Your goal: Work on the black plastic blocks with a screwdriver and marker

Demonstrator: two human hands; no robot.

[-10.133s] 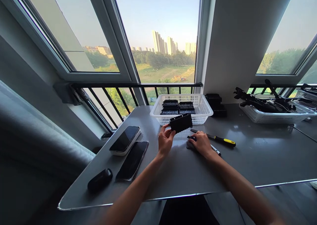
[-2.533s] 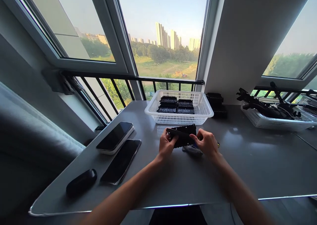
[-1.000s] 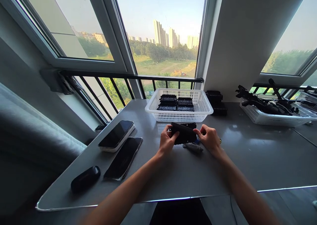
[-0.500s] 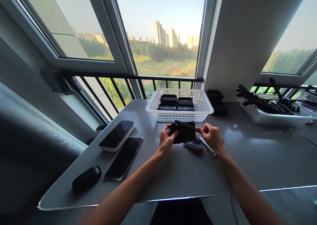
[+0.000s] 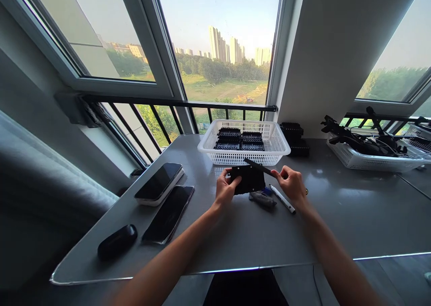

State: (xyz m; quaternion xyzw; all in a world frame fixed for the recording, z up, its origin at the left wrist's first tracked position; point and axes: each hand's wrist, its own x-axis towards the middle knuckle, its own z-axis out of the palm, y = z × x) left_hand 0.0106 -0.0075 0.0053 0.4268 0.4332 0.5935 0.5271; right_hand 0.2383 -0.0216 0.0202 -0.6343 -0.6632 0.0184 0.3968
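Note:
My left hand (image 5: 226, 187) grips a flat black part (image 5: 249, 180) by its left side, thumb on its face. Between the fingers of my right hand (image 5: 288, 182) is a thin black strip (image 5: 260, 166), which slants up to the left across the part's upper right edge. Whether the strip touches the part I cannot tell. Below them on the table lie a crumpled grey cloth (image 5: 262, 200), a small blue item (image 5: 267, 191) and a white pen (image 5: 282, 199). Behind the hands stands a white basket (image 5: 247, 158) holding several black ribbed pieces (image 5: 239, 139).
On the grey table (image 5: 235, 243), a black mouse (image 5: 117, 242) and two dark phone-like devices (image 5: 158, 184) (image 5: 168, 214) lie at the left. Black blocks (image 5: 295, 139) are stacked right of the basket. A second basket (image 5: 370, 158) at the right holds black parts and cables.
The strip in my right hand has swung up and away from the face of the black part, showing more of it. My right hand has shifted slightly. My left hand has hardly moved.

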